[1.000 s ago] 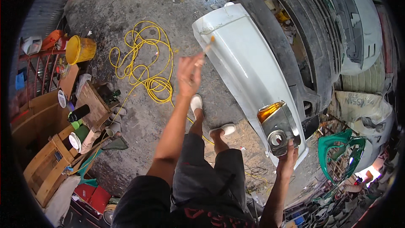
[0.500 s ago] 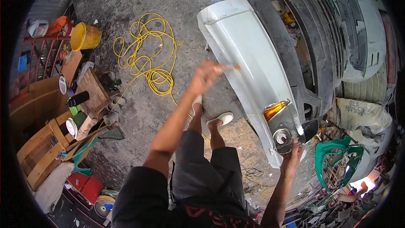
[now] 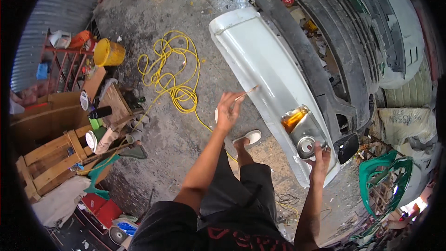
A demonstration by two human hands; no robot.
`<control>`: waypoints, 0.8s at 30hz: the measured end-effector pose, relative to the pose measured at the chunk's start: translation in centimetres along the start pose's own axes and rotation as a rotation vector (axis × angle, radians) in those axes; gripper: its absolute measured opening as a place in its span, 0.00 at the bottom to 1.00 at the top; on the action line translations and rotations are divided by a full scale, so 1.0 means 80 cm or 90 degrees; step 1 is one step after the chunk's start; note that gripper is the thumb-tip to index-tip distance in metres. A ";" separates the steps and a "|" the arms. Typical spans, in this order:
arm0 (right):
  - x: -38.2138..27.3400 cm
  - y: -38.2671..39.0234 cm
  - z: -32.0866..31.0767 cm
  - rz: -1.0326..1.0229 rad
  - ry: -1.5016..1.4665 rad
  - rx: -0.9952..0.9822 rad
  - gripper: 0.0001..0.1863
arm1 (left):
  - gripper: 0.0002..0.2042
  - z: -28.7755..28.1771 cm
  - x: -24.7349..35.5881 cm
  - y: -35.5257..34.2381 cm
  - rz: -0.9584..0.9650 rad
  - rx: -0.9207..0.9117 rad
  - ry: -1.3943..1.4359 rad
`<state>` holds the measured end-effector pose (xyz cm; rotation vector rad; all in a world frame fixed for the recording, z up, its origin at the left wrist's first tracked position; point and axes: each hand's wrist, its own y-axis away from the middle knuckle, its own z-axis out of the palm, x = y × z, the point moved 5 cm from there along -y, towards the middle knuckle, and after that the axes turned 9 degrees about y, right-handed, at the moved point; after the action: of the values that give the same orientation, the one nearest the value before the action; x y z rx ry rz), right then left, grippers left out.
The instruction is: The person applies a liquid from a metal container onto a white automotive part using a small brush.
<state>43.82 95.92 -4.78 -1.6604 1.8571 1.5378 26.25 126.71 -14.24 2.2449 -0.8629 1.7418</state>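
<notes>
A long white car bumper lies slantwise in front of me, to the right of my legs. My left hand is closed in a pinch on a thin stick. Its tip reaches over the bumper's left edge; whether it touches the surface I cannot tell. With my right hand I grip a rectangular metal can above the bumper's near end. The can has a round opening near my fingers. Its far end is cut open and shows an amber colour inside.
Dark bumpers are stacked along the right. A tangled yellow hose lies on the stained floor to the left. Beyond it stand a yellow bucket and a wooden crate. A green car part is at the lower right.
My left hand with the stick has moved nearer to me, its tip shifting down along the bumper. My right hand still holds the can, which is turned slightly. The whole view has shifted.
</notes>
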 end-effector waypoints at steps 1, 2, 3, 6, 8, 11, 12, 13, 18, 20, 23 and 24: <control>-0.003 -0.006 0.002 0.028 0.028 -0.011 0.47 | 0.08 -0.005 0.017 -0.001 0.013 -0.011 -0.003; -0.012 -0.011 0.009 0.003 0.014 -0.015 0.50 | 0.07 -0.018 0.027 -0.005 -0.027 0.012 0.045; -0.017 -0.016 0.016 -0.026 0.033 -0.001 0.49 | 0.06 -0.031 0.037 -0.010 -0.071 0.031 0.092; -0.044 -0.035 0.049 -0.149 0.086 0.000 0.46 | 0.06 -0.064 0.098 -0.045 -0.082 -0.044 0.095; -0.069 -0.030 0.074 -0.159 0.058 0.050 0.42 | 0.07 -0.072 0.137 -0.072 -0.071 -0.118 0.087; -0.131 -0.012 0.105 -0.166 0.092 0.035 0.38 | 0.07 -0.052 0.163 -0.112 0.015 -0.223 0.048; -0.137 -0.012 0.115 -0.155 0.075 0.027 0.37 | 0.06 -0.036 0.168 -0.122 0.075 -0.271 0.028; -0.143 -0.011 0.127 -0.144 0.061 0.018 0.36 | 0.06 -0.026 0.164 -0.130 0.126 -0.320 -0.002; -0.176 -0.007 0.175 -0.156 0.058 0.048 0.32 | 0.07 -0.015 0.120 -0.168 0.150 -0.433 -0.050; -0.168 -0.017 0.186 -0.144 0.043 0.095 0.34 | 0.07 -0.026 0.097 -0.193 -0.014 -0.407 0.063; -0.168 -0.026 0.205 -0.092 0.053 0.090 0.37 | 0.06 -0.052 0.066 -0.231 -0.075 -0.353 0.094; -0.170 -0.029 0.211 -0.081 0.049 0.096 0.37 | 0.06 -0.059 0.052 -0.244 -0.135 -0.320 0.095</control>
<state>42.67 117.62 -3.48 -1.7526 1.8156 1.2682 33.40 143.49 -4.84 1.7838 -0.8753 1.3862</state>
